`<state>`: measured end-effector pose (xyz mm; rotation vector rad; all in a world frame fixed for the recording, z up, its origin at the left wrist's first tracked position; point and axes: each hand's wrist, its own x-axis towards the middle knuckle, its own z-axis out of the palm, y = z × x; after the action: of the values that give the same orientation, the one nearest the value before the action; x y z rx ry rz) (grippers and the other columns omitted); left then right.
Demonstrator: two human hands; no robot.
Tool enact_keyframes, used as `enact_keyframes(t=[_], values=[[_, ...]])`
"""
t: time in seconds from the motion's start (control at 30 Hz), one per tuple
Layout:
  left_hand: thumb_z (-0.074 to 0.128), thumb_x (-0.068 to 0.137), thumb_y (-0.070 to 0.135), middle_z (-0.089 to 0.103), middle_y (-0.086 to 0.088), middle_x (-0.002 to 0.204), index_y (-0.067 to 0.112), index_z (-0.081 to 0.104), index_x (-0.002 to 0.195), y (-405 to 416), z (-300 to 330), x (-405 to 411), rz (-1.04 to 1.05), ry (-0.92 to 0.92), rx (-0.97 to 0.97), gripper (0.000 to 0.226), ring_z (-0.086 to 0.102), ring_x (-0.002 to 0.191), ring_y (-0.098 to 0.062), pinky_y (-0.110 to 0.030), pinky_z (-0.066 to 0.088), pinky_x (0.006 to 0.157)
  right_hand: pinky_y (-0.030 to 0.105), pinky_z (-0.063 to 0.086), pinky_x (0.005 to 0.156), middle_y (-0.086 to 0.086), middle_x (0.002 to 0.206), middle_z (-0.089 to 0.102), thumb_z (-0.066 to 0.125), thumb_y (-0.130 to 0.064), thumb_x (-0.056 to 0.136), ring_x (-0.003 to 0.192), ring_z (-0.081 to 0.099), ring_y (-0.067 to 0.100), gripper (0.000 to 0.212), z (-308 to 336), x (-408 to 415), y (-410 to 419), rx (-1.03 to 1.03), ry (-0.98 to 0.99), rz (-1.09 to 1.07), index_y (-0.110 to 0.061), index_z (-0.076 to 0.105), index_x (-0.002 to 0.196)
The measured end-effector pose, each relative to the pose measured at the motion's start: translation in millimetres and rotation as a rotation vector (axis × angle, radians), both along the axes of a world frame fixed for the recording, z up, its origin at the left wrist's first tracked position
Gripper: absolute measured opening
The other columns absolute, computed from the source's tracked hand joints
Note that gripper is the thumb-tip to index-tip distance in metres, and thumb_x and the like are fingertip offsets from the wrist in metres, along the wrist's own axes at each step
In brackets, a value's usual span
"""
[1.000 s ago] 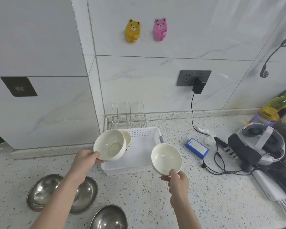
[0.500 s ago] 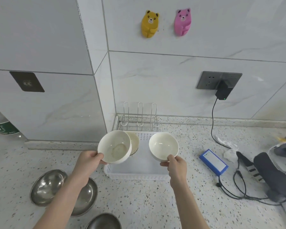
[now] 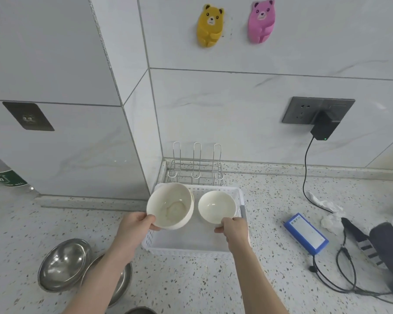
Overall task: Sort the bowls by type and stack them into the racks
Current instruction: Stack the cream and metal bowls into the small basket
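Note:
My left hand (image 3: 135,226) grips the near rim of a white ceramic bowl (image 3: 169,206), tilted toward me over the left side of the white plastic basket (image 3: 191,248). Another cream bowl's edge shows just behind it. My right hand (image 3: 233,227) holds a smaller white bowl (image 3: 217,206) by its near rim, above the basket's right side. The two held bowls are side by side, a small gap between them. A wire rack (image 3: 196,165) stands empty behind the basket, against the wall. Steel bowls (image 3: 63,264) lie on the counter at the lower left.
A blue box (image 3: 305,233), black cables (image 3: 340,275) and dark devices lie on the counter to the right. A charger hangs from the wall socket (image 3: 318,112). A bottle (image 3: 0,173) stands at the far left. A third steel bowl's rim (image 3: 137,310) shows at the bottom edge.
My right hand has carried its bowl left and forward from the open counter to above the basket, beside the left bowl. The view has shifted right and closer.

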<state>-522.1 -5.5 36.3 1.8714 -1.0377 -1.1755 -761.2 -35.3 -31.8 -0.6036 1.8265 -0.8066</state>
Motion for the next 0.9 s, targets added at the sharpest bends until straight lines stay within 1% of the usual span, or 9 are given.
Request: enact_keyframes(t=[0.03,0.13,0.23,0.33,0.43,0.63,0.73,0.8,0.9], values=[[0.056,0.089,0.007,0.075,-0.002,0.064,0.009,0.073,0.078,-1,0,-3,0.004,-0.003,0.007,0.02,0.052,0.048,0.002,-0.028,0.036,0.056,0.024,0.031,0.047,0.011,0.062,0.071,0.046,-0.002,0.083,0.04,0.039,0.008,0.023,-1,1,-1,0.003,0.001,0.002,0.004,0.063,0.098],[0.056,0.088,0.006,0.075,-0.003,0.065,0.006,0.072,0.078,-4,-1,-9,0.008,0.015,0.016,0.019,0.047,0.044,0.0,-0.028,0.034,0.054,0.025,0.028,0.047,0.014,0.065,0.072,0.044,-0.001,0.083,0.045,0.036,0.012,0.021,-4,5,-3,0.029,-0.04,-0.003,0.002,0.06,0.097],[0.056,0.089,0.007,0.076,-0.002,0.065,0.008,0.072,0.081,-5,-2,-13,0.0,0.023,0.029,0.018,0.044,0.05,-0.005,-0.028,0.036,0.056,0.026,0.029,0.049,0.017,0.07,0.073,0.044,-0.002,0.083,0.051,0.036,0.014,0.017,-8,8,-1,0.036,-0.051,-0.025,-0.002,0.057,0.094],[0.056,0.09,0.008,0.076,-0.002,0.066,0.01,0.072,0.083,-7,-2,-16,-0.006,0.02,0.022,0.017,0.042,0.047,-0.002,-0.027,0.036,0.055,0.027,0.03,0.05,0.018,0.071,0.073,0.045,-0.001,0.083,0.054,0.035,0.015,0.016,-10,8,1,0.037,-0.075,-0.061,-0.001,0.056,0.093],[0.056,0.09,0.008,0.075,-0.001,0.064,0.011,0.071,0.082,-9,-3,-21,-0.009,0.014,0.009,0.017,0.043,0.039,0.002,-0.025,0.035,0.053,0.026,0.029,0.047,0.019,0.074,0.072,0.046,0.0,0.085,0.053,0.034,0.016,0.019,-12,7,1,0.043,-0.107,-0.083,0.001,0.058,0.1],[0.055,0.09,0.006,0.076,-0.005,0.065,0.008,0.071,0.08,-10,-6,-28,-0.019,0.044,0.004,0.019,0.043,0.035,0.002,-0.026,0.034,0.052,0.025,0.031,0.045,0.019,0.082,0.073,0.046,-0.011,0.093,0.052,0.039,0.015,0.018,-9,8,2,0.029,-0.065,-0.032,-0.001,0.058,0.103],[0.055,0.09,0.005,0.075,-0.004,0.063,0.007,0.07,0.077,-12,-6,-33,-0.032,0.048,-0.012,0.02,0.046,0.034,0.003,-0.028,0.033,0.052,0.023,0.034,0.045,0.019,0.077,0.068,0.038,-0.015,0.098,0.05,0.047,0.016,0.023,-2,5,6,0.005,0.018,0.07,0.001,0.054,0.101],[0.056,0.089,0.005,0.075,-0.004,0.062,0.006,0.07,0.073,-14,-8,-36,-0.037,0.03,-0.021,0.021,0.047,0.034,0.005,-0.028,0.033,0.053,0.024,0.039,0.049,0.017,0.075,0.071,0.034,-0.015,0.098,0.051,0.052,0.017,0.022,6,1,11,-0.003,0.151,0.155,-0.002,0.052,0.097],[0.057,0.088,0.009,0.075,-0.001,0.062,0.007,0.071,0.071,-19,-10,-41,-0.041,-0.005,-0.014,0.022,0.054,0.049,-0.001,-0.027,0.034,0.055,0.025,0.041,0.051,0.008,0.07,0.073,0.034,-0.023,0.099,0.049,0.051,0.012,0.03,18,-4,23,-0.057,0.331,0.255,-0.009,0.055,0.083]])
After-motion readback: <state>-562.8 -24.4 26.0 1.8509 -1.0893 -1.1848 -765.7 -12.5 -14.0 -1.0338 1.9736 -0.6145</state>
